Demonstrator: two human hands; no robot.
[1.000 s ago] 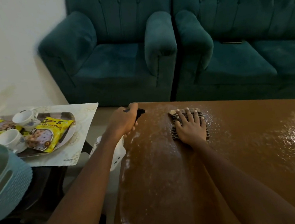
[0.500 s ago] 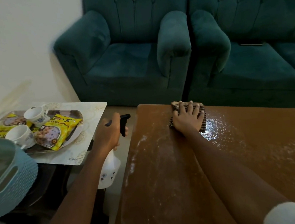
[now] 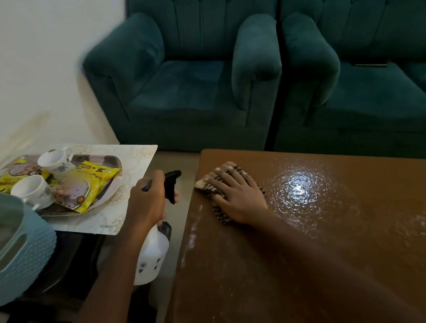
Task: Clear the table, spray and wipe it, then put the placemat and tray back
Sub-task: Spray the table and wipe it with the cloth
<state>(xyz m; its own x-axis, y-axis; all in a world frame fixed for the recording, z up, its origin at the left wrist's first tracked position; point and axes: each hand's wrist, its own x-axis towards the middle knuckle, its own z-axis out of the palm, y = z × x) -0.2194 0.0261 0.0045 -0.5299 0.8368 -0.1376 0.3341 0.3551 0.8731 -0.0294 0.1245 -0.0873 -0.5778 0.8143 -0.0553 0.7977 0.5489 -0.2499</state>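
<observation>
Worktop (image 3: 325, 268) nearest the person shows pale dried streaks along its left edge, so the wipe looks unfinished. Off that edge the left hand (image 3: 147, 198) curls round the head of a white spray bottle (image 3: 152, 253), held in the air. Farther on, the right hand (image 3: 239, 195) lies spread flat on a checked cloth (image 3: 220, 213) at the far left corner, just beside a wet patch (image 3: 299, 186). Best to press evenly and draw overlapping strokes from the wet patch through the streaks, right to the edge. Away to the left, off the worktop, the tray (image 3: 87, 159) sits on the placemat (image 3: 132, 165).
</observation>
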